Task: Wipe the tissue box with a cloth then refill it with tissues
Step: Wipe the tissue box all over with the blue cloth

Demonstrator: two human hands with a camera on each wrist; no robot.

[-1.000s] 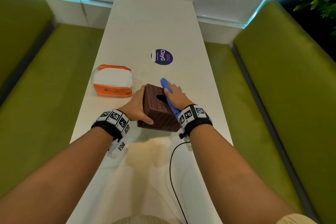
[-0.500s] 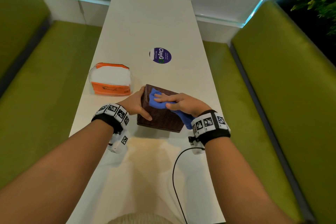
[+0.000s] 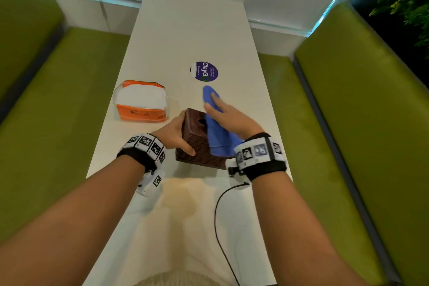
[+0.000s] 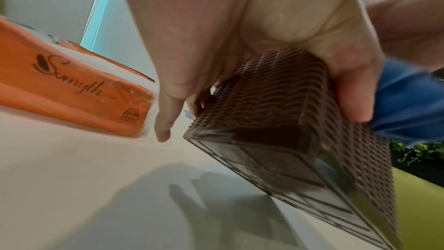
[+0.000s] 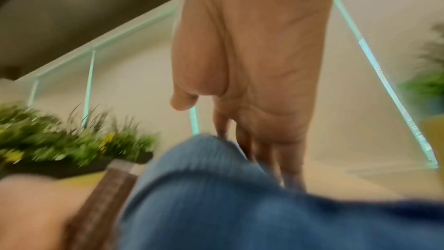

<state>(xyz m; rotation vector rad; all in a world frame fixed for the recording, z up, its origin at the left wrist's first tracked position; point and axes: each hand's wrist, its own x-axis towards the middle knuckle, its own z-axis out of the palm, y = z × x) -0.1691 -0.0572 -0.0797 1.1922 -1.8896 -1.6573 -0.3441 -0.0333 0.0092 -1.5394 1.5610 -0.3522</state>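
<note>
The brown woven tissue box (image 3: 197,144) is gripped by the left hand (image 3: 173,133), tilted off the white table (image 3: 192,18). The blue cloth (image 3: 216,127), half a second ago crosswise, is now swept lengthwise under the flat-fingered right hand (image 3: 228,118). Wiping is judged ongoing; the orange tissue pack (image 3: 140,101) lies untouched nearby.

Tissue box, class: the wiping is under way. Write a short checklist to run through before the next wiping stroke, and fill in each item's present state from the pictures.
1. Left hand grips the tissue box by its left end: ok.
2. Box sits flat on the table: not ok; the left wrist view shows it tilted.
3. Blue cloth lies over the box top: ok.
4. Right hand presses flat on the cloth: ok.
5. Orange tissue pack stands apart from the box: ok.
6. Box is wiped clean: cannot tell.
</note>
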